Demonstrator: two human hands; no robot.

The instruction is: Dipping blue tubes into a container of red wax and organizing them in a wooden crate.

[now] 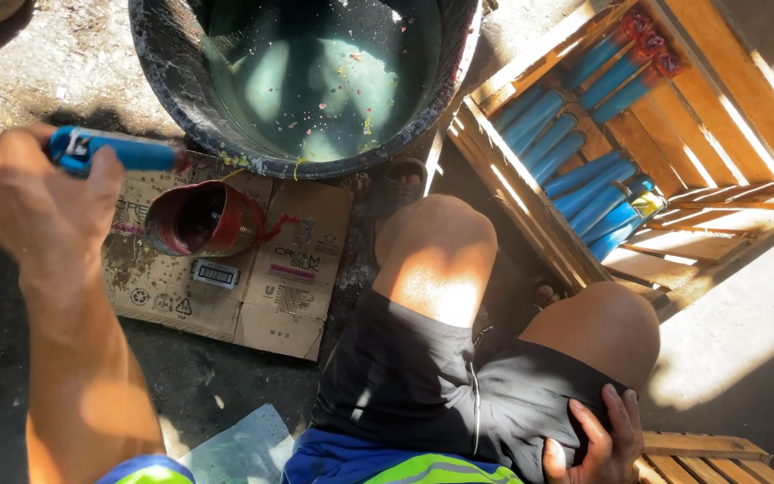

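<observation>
Left hand (42,193) clamps a blue plastic tube (118,152) above the red-stained tin can (203,218) on flattened cardboard (262,287); keep it level. Right hand (597,444) rests flat on thigh, holding nothing.

The large black round tub of greenish water (315,90) is cut off by the top edge, so its far rim is out of view. The left hand (42,193) wraps the near end of the blue plastic tube (123,152), hiding that end. The right hand (597,444) is cropped by the bottom edge and lies partly behind the thigh. The slatted wooden crate (718,99) runs past the right edge; several of its blue tubes (584,184) lie under slats. Contents of the red-stained round can (203,220) are in shadow and cannot be told.
</observation>
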